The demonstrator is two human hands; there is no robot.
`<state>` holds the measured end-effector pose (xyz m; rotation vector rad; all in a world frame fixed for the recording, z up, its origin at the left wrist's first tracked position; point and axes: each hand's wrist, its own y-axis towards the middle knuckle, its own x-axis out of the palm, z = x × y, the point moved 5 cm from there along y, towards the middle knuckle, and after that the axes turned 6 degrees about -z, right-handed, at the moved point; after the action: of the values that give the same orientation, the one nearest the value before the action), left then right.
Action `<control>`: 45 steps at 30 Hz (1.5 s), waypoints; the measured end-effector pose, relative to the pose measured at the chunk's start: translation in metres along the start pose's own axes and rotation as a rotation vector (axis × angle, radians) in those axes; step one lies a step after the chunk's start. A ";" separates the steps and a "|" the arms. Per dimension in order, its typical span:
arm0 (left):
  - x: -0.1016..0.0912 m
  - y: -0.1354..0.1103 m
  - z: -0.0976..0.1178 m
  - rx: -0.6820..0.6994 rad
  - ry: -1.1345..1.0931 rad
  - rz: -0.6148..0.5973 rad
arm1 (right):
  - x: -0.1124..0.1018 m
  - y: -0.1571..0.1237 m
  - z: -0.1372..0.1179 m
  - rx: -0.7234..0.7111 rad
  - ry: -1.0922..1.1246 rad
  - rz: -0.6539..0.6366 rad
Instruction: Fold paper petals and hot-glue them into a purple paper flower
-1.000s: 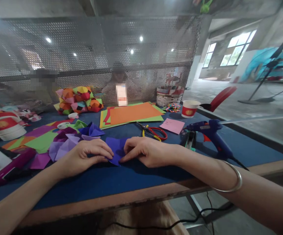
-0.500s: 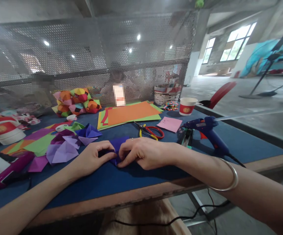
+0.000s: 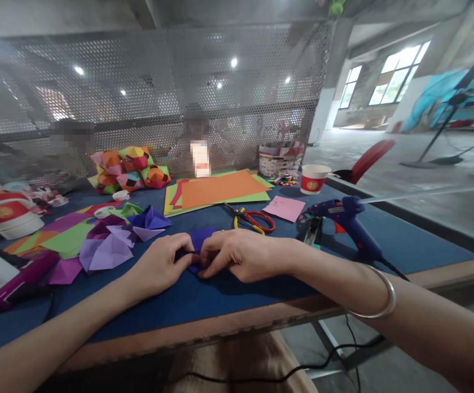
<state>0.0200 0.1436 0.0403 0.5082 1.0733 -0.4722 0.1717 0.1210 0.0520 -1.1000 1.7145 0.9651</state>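
Between my two hands, near the front of the blue tabletop, lies a dark blue sheet of paper, largely covered by my fingers. My left hand pinches its left side with thumb and fingers. From the right, my right hand presses and grips the same paper with bent fingers, close to the left thumb. Folded purple paper pieces and a folded blue paper piece sit left of my hands. Pliers with one red and one yellow handle lie just beyond my right hand.
Stacked coloured paper lies at the back. A blue glue gun with its cord, a pink paper square and a paper cup stand right. Paper ornaments and a woven basket line the mesh partition.
My left hand has shifted slightly right, its thumb now nearer the right fingers over the blue paper. My right hand stays almost where it was.
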 end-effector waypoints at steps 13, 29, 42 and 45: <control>0.002 0.002 -0.008 -0.080 -0.138 -0.089 | 0.000 0.000 0.007 0.023 0.084 0.102; -0.004 0.003 -0.015 -0.202 -0.049 -0.015 | 0.008 0.002 -0.006 0.074 -0.160 -0.057; -0.013 0.002 -0.029 -0.211 0.089 0.022 | 0.011 0.001 -0.003 0.058 -0.152 -0.056; -0.012 0.002 -0.028 -0.184 0.117 0.036 | 0.011 0.001 -0.003 0.051 -0.139 -0.042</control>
<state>-0.0037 0.1633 0.0406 0.3950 1.2051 -0.3106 0.1668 0.1153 0.0428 -1.0080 1.5889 0.9440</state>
